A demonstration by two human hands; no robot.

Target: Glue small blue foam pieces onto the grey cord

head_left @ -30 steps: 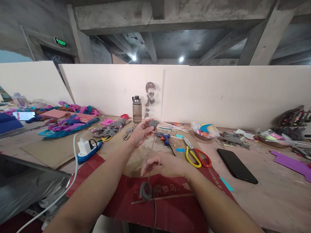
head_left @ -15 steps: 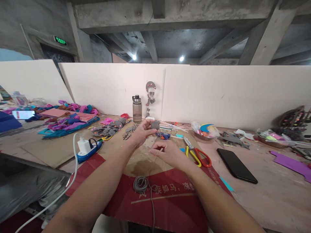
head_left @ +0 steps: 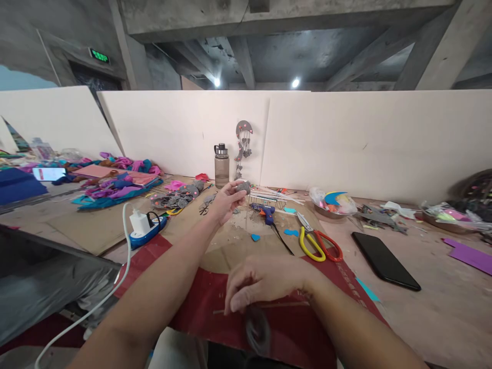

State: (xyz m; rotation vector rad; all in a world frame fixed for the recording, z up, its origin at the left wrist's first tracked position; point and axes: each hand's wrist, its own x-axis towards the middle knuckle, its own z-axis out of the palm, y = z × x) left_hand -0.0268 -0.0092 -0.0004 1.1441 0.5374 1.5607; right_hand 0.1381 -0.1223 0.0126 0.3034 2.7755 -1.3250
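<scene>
A white charger [head_left: 140,223] sits on a blue power strip [head_left: 149,234] on the table [head_left: 423,312]. The left hand [head_left: 225,201] is held up, its fingers pinched on a small grey felt piece [head_left: 242,187]. Nearer, the right hand [head_left: 261,282] has its fingers closed together above a blurry grey string coil [head_left: 257,328]. Yellow and red scissors [head_left: 321,245] lie beside a black phone [head_left: 385,260].

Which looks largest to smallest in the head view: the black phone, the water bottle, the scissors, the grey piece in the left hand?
1. Black phone.
2. Scissors, nearly alike; unsure.
3. Water bottle, farther away, so real size is unsure.
4. Grey piece, pinched in the left hand.
</scene>
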